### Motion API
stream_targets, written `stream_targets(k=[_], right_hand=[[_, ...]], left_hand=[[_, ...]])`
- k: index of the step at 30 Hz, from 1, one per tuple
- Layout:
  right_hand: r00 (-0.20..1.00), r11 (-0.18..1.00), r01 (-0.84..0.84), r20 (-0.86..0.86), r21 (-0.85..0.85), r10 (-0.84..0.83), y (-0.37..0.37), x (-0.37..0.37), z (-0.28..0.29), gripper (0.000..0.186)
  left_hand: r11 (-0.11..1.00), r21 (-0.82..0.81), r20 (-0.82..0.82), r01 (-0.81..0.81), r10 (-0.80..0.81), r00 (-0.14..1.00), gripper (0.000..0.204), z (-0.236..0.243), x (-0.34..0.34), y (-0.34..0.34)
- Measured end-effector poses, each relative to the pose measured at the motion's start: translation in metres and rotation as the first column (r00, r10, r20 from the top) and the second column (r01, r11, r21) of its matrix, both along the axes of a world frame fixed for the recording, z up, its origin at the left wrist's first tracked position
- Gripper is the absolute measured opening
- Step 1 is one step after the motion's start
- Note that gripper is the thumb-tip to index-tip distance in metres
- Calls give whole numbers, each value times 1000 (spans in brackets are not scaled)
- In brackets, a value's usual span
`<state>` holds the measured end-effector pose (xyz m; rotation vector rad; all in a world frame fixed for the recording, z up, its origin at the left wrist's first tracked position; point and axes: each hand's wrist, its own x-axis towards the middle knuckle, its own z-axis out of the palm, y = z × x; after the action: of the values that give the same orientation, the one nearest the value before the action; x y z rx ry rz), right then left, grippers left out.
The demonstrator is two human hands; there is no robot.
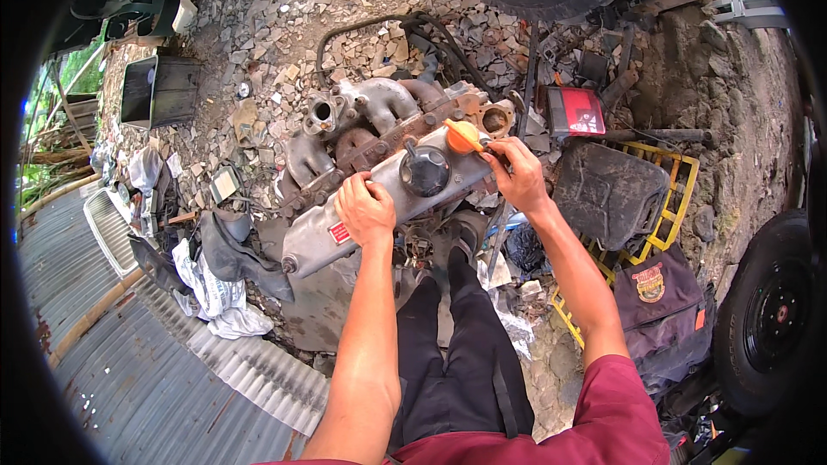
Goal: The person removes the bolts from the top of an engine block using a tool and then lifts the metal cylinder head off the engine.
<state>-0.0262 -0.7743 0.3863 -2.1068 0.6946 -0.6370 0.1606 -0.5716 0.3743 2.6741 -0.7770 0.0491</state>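
The long grey metal engine cover [412,207] lies slantwise before us, beside a cast-metal manifold [388,102]; our left hand [365,207] rests on it, fingers curled, its grip unclear; our right hand [517,174] pinches an orange fan-shaped piece [463,135]; we seem to be positioning that, which next calls for steadiness; rubble ground [301,17] and corrugated grey sheeting [155,379] surround us.

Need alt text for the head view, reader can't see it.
A person's left hand rests on a silver engine cover with a black cap, while the right hand holds an orange piece beside the cap. Beyond are metal manifold pipes and stone rubble; a wheel is far right.
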Motion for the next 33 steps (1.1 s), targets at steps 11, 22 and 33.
stream_targets(k=[11, 22, 33], right_hand=[[977, 994, -112, -184, -18, 106, -19, -3, 11, 19], [978, 966, -209, -41, -156, 205, -26, 0, 8, 23], [981, 977, -186, -69, -106, 179, -23, -6, 0, 24]], left_hand=[[999, 31, -23, -5, 5, 1000, 16, 0, -1, 0], [1000, 19, -34, -8, 8, 999, 16, 2, -1, 0], [1000, 0, -15, 4, -4, 1000, 17, -1, -1, 1]])
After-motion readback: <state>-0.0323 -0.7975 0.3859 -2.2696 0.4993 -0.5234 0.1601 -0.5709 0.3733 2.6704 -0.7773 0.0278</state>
